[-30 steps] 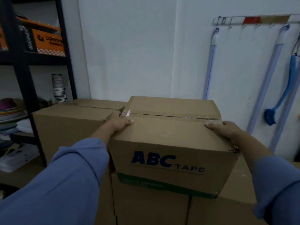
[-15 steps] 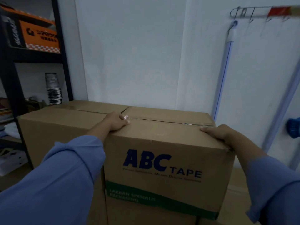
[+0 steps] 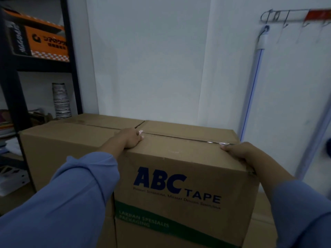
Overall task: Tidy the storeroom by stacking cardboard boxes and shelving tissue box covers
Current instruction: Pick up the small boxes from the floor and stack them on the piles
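Observation:
A brown cardboard box printed "ABC TAPE" point(image 3: 179, 185) sits on top of another carton, right in front of me. My left hand point(image 3: 129, 138) hooks over its top left corner, fingers curled onto the lid beside the taped seam. My right hand point(image 3: 238, 153) grips the top right edge, fingers lying over the lid. A second plain cardboard box point(image 3: 68, 147) stands touching it on the left, its top about level. No tissue box covers show.
A black metal shelf point(image 3: 10, 97) stands at the left, holding an orange carton point(image 3: 48, 42), a stack of paper cups point(image 3: 61, 101) and plates. The white wall is close behind the boxes. A hook rail point(image 3: 293, 14) with a hanging pole point(image 3: 254, 83) is on the right.
The ABC TAPE box has shifted back and left, closing up against the neighbouring box. Both hands stayed on its top corners. My view moved closer and turned left.

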